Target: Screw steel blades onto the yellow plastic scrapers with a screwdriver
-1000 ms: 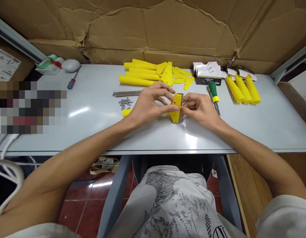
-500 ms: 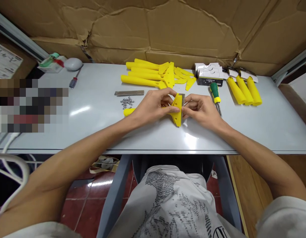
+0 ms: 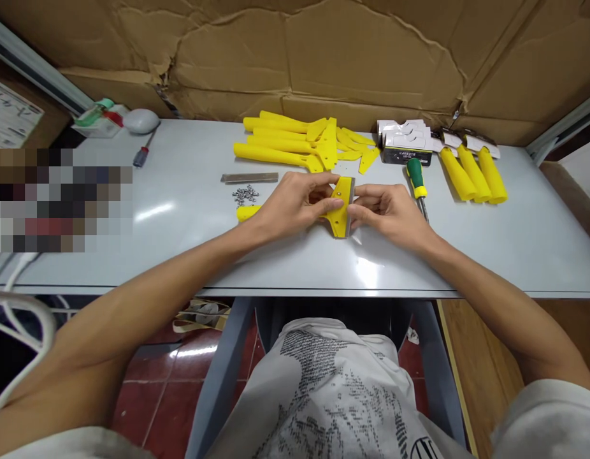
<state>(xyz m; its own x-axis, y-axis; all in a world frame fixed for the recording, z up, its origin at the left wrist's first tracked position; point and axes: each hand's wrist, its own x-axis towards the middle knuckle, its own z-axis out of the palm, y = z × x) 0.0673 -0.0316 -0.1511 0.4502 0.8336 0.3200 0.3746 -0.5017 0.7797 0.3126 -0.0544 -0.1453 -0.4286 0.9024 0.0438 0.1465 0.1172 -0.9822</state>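
A yellow scraper (image 3: 341, 207) is held low over the front middle of the table, its handle pointing left under my left hand (image 3: 295, 203). My left hand is closed on its head, thumb on the upper face. Along the head's right edge runs a thin metal blade (image 3: 351, 220). My right hand (image 3: 385, 209) pinches this blade edge between thumb and fingers. Small screws (image 3: 246, 194) lie in a pile left of my left hand, below a flat stack of metal blades (image 3: 250, 178).
Several yellow scraper handles (image 3: 280, 153) and loose yellow plates (image 3: 368, 159) lie at the back. Right of them are printed cards (image 3: 406, 150), a green-yellow screwdriver (image 3: 417, 182) and three yellow handles (image 3: 474, 178). Another screwdriver (image 3: 141, 156) and a white mouse (image 3: 141, 121) lie back left.
The scraper head has tilted so its broad face shows more, and the blade now sits flush along its edge. My right fingers have shifted slightly left on it.
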